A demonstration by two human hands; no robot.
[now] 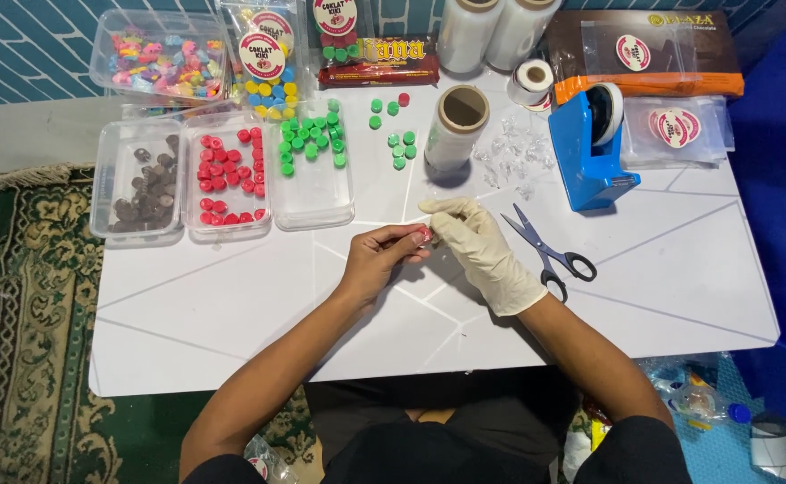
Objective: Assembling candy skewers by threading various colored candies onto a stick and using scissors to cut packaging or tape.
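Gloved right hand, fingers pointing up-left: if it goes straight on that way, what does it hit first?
Likely the loose green pieces on the table, beside the clear film roll. The right hand points up-left; height above the table is unclear.

I read this as a home set up for small-scale sweet packing — not a factory or shop. I see a low white table (232, 314) standing on a patterned green carpet (25, 314), with the person seated on the floor at it. Against a blue tiled wall (25, 45) sit clear plastic tubs (133, 179) of brown, red and green candies (312, 139). I also spot rolls of clear wrap (460, 116), a blue tape dispenser (586, 152), scissors (550, 246) and small labelled bags (675, 125) — hand-packing gear in a living space.
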